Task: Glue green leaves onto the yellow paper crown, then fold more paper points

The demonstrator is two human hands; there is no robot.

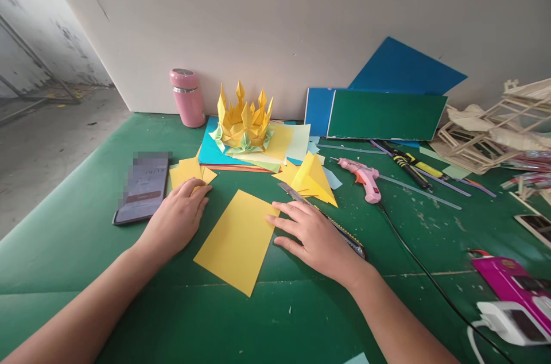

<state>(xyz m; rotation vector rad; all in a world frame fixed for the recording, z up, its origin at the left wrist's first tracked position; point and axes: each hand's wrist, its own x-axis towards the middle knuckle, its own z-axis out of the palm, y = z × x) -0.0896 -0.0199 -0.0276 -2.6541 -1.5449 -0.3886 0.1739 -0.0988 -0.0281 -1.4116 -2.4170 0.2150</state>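
Note:
A yellow sheet of paper lies flat on the green table, turned at an angle between my hands. My left hand is left of the sheet, its fingers resting over small yellow paper pieces. My right hand is spread at the sheet's right corner, with fingertips at its edge. Under and beside that hand runs a utility knife with its blade out, partly covered. Folded yellow paper sits just beyond it. A yellow folded-paper crown with pale green pieces stands on stacked coloured paper at the back.
A phone lies at the left, and a pink flask stands by the wall. To the right are a pink glue gun with a trailing cord, pliers, a wooden stick model and a white plug adapter.

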